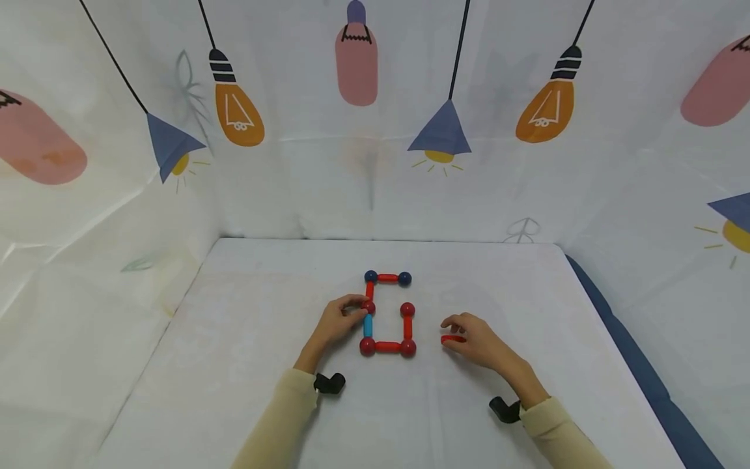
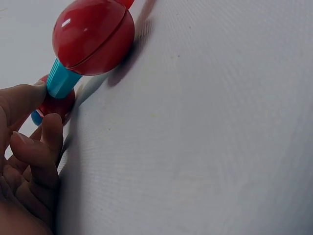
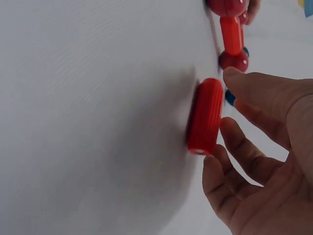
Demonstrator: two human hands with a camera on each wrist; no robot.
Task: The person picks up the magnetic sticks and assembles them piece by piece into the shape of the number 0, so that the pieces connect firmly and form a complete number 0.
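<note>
On the white table, balls and rods join into a figure shaped like a 6 with a gap on its right side. My left hand pinches the middle-left red ball between thumb and fingers, just above a light blue rod. To the right of the figure is my right hand, its thumb and loosely bent fingers spread about a loose red rod. That rod lies on the table; in the right wrist view the thumb tip stands apart from it. Whether any other finger touches it is hard to tell.
Two dark blue balls, one being the corner ball, top the figure. Red balls, including the lower-right one, and red rods form its lower part. A white curtain printed with lamps surrounds the table.
</note>
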